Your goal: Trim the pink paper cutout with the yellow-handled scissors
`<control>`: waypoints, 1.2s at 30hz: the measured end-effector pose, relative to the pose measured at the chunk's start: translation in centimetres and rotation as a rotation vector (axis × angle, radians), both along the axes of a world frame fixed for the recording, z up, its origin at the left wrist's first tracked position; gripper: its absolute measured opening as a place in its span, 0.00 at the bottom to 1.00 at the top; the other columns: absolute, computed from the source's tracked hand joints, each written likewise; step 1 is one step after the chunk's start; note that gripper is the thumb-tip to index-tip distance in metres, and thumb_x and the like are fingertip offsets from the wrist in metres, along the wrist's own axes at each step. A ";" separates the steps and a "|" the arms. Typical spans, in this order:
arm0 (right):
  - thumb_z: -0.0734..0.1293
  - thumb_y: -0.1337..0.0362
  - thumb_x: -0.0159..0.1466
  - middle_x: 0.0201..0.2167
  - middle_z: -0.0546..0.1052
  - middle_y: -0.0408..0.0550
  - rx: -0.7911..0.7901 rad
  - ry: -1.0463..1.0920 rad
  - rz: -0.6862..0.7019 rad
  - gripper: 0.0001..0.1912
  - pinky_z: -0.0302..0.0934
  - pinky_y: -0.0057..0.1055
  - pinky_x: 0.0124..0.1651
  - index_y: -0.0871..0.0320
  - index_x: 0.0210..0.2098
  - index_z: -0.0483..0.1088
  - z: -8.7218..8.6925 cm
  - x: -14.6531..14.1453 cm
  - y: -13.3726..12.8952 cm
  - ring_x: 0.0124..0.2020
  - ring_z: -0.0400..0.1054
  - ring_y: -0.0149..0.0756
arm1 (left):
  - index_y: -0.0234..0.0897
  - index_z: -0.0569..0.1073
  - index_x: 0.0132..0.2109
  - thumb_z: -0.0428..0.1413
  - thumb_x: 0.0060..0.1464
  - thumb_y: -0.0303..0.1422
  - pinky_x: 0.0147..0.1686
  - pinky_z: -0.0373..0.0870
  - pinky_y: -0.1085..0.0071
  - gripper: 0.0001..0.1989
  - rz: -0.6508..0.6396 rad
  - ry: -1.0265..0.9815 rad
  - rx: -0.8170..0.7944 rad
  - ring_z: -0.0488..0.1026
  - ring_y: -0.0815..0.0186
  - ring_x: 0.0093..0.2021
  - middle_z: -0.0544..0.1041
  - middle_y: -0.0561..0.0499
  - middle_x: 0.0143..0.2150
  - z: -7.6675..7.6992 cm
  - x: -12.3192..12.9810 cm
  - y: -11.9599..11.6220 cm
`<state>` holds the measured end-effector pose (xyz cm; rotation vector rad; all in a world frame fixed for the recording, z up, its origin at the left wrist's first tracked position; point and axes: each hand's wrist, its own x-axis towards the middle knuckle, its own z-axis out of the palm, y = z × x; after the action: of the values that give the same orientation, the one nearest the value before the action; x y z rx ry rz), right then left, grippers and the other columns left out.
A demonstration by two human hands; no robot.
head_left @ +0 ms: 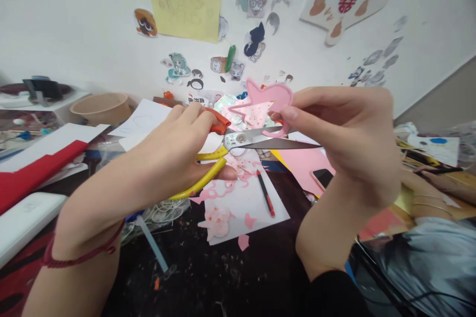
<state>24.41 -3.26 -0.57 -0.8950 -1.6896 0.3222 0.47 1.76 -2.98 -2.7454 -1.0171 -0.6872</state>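
Observation:
My left hand (186, 143) is wrapped round the handles of a pair of scissors (241, 138), one grip orange and the other yellow. The scissor blades point right and are parted, with a curled strip of pink paper between them. Between thumb and fingers, my right hand (327, 129) pinches a pink paper cutout (273, 96) with a curvy outline and a pointed tip. Below lies a white sheet (238, 225) with a pink speckled flower-like piece (215, 223), pink scraps (250, 220) and a black and red pen (266, 193).
A wooden bowl (100, 109) and a red strip (44, 171) are at the left. Pink paper (303, 166) and a phone (323, 178) lie right of centre. A glue stick (152, 242) is near the front. Another person's arm (427, 198) rests at the far right.

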 end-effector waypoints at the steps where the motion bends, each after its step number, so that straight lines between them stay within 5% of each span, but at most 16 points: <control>1: 0.76 0.61 0.58 0.27 0.78 0.45 0.000 -0.006 0.003 0.05 0.69 0.36 0.33 0.55 0.32 0.81 0.0 0.0 0.1 0.29 0.72 0.36 | 0.37 0.67 0.47 0.59 0.54 0.49 0.50 0.69 0.51 0.23 -0.002 0.001 0.009 0.69 0.45 0.51 0.71 0.38 0.49 0.0 0.1 -0.1; 6: 0.76 0.62 0.58 0.28 0.79 0.45 -0.009 -0.021 0.005 0.05 0.69 0.36 0.34 0.55 0.34 0.81 0.0 0.1 0.1 0.30 0.72 0.37 | 0.32 0.66 0.52 0.63 0.48 0.52 0.53 0.68 0.49 0.34 0.055 0.037 0.014 0.68 0.42 0.53 0.69 0.34 0.54 0.1 0.2 -0.3; 16: 0.74 0.64 0.60 0.26 0.79 0.43 0.014 0.045 -0.037 0.02 0.66 0.36 0.34 0.53 0.31 0.82 -0.3 -0.2 0.8 0.29 0.71 0.34 | 0.39 0.66 0.52 0.62 0.47 0.54 0.51 0.67 0.46 0.32 0.085 0.052 0.029 0.67 0.40 0.55 0.69 0.37 0.55 0.2 -0.6 0.1; 24: 0.74 0.68 0.59 0.24 0.79 0.41 0.059 0.104 -0.081 0.04 0.64 0.33 0.31 0.53 0.28 0.81 -0.3 -0.5 1.4 0.28 0.71 0.32 | 0.28 0.65 0.59 0.61 0.53 0.51 0.55 0.64 0.46 0.36 0.201 0.060 0.028 0.65 0.35 0.60 0.66 0.30 0.62 1.3 -1.0 -0.9; 28: 0.72 0.68 0.61 0.24 0.78 0.43 0.097 0.171 -0.132 0.06 0.66 0.35 0.36 0.54 0.28 0.80 -0.4 -0.9 1.8 0.30 0.72 0.34 | 0.33 0.67 0.55 0.62 0.48 0.57 0.50 0.66 0.48 0.37 0.160 0.013 0.117 0.70 0.39 0.54 0.71 0.35 0.56 1.3 -2.2 -0.1; 31: 0.71 0.66 0.62 0.26 0.78 0.44 0.143 0.287 -0.152 0.06 0.66 0.35 0.36 0.55 0.29 0.80 -0.4 -0.8 2.4 0.32 0.72 0.35 | 0.37 0.69 0.49 0.61 0.50 0.54 0.41 0.67 0.58 0.29 0.139 -0.044 0.102 0.74 0.50 0.43 0.75 0.43 0.46 1.5 -3.6 0.4; 36: 0.71 0.62 0.62 0.28 0.77 0.43 0.101 0.454 -0.113 0.05 0.65 0.32 0.32 0.54 0.31 0.79 -0.5 -0.5 3.2 0.26 0.68 0.29 | 0.40 0.74 0.39 0.65 0.45 0.52 0.26 0.54 0.70 0.22 0.277 -0.443 0.020 0.66 0.67 0.25 0.72 0.53 0.28 2.4 -4.3 0.6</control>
<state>23.92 -0.10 -1.04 -0.7699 -1.2216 0.3314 -3.86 2.34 -0.59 -2.4126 -1.4261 -1.2758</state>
